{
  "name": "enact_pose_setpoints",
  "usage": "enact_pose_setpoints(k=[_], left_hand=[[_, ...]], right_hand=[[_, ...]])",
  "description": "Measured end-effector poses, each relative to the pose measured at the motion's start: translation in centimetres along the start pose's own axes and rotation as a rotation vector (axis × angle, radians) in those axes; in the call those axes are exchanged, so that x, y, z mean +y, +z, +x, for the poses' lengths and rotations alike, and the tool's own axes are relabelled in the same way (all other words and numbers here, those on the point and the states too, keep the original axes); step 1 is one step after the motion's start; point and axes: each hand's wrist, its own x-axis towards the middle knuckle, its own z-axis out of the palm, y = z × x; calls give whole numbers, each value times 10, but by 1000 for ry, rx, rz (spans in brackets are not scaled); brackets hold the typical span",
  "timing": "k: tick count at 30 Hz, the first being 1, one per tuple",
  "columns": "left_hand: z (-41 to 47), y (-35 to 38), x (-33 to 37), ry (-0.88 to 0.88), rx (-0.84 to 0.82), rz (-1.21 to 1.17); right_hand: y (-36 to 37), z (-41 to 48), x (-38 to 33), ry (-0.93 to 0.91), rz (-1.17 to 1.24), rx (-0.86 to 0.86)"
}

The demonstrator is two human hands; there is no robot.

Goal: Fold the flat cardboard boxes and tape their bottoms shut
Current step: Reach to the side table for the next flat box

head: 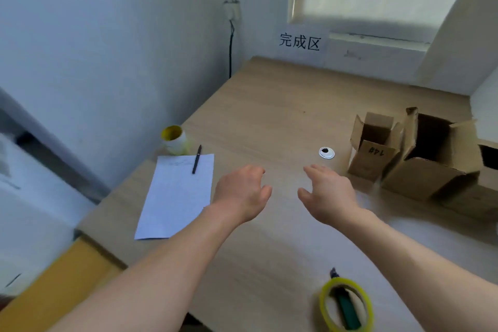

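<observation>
I have both hands out over the middle of the worktop (269, 105), holding nothing. The left hand (239, 191) and the right hand (328, 191) hover side by side, palms down, fingers loosely curved and apart.

At three o'clock from them stand the erected cardboard boxes, open tops up. There is a small box marked #14 (373, 153), a larger box (436, 159) touching or just beside it, and a third box (489, 180) cut off by the frame edge. The tape roll (324, 304) lies flat at five o'clock, near my right forearm. A green-handled tool (349, 310) rests inside its ring; cutter or pen, I cannot tell.

My read is that I am between boxes. The next move calls for fetching a fresh flat box, yet no flat one is plainly in view. The yellow-brown slab (54, 277) at seven o'clock, below the worktop edge, may be the stock, but it is blurred. Whether the standing boxes' bottoms are taped is hidden. At ten o'clock lie a paper sheet (177, 194) and a pen (197, 159), not needed here.
</observation>
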Motion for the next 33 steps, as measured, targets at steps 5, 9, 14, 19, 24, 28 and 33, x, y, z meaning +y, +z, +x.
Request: enact_pose_setpoints(k=[5, 9, 14, 19, 24, 28, 33], left_hand=[[-87, -26, -46, -156, 81, 31], [-146, -44, -80, -283, 134, 37], [-218, -50, -124, -389, 192, 32], [-301, -58, -176, -464, 255, 33], [-403, -66, -236, -553, 308, 43], [-489, -68, -280, -626, 341, 42], [-583, -65, -321, -755, 349, 38]], right_hand=[[2, -31, -70, -220, -38, -5], [6, -57, -125, -373, -46, 9], [18, -98, -192, -523, -55, 3], [32, -149, -272, -637, -91, -5], [54, -219, -365, -745, -74, -62], [78, -281, -433, -860, -75, -86], [106, -351, -503, -993, -78, -114]])
